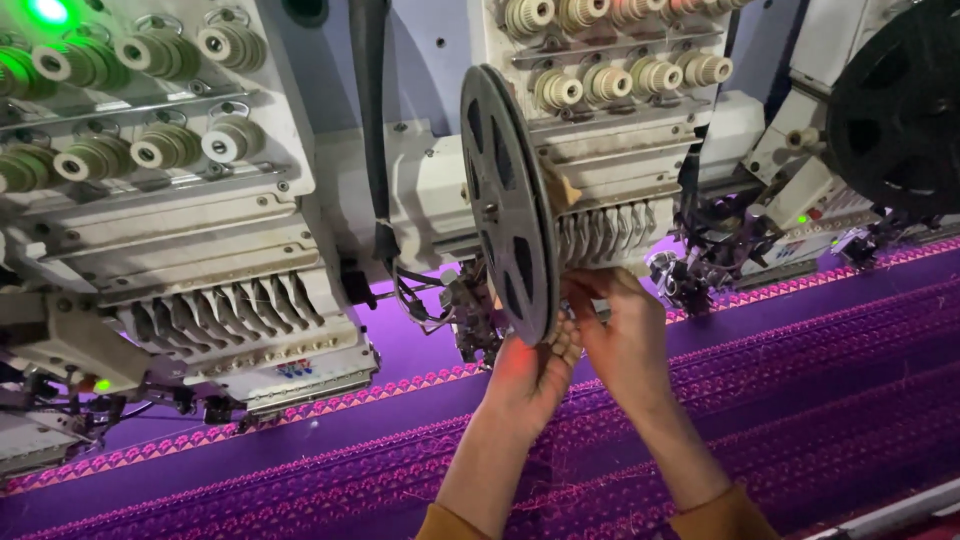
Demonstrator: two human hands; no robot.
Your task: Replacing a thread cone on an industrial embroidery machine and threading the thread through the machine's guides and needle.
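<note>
Head view: nearest the camera, two bare forearms in mustard-coloured cuffs rise over the purple embroidered fabric [800, 400] stretched flat below. The left hand [530, 375] cups the bottom rim of a grey, spoked metal reel [505, 200], its fingers curled shut against the lower edge, lit red from below. The right hand [625, 335] sits just beside it, to the right of the rim, fingertips pinched narrow on something small at the reel's edge; whether that is thread or tape I cannot tell. The reel stands upright, directly above and touching the left fingers, seen nearly edge-on, its axle running roughly left to right; the left hand is the nearer one to it. Behind the fingers sits the off-white embroidery machine head [620, 160] with its rows of cream tension knobs [630, 75], and farther right a black reel [895, 105].
</note>
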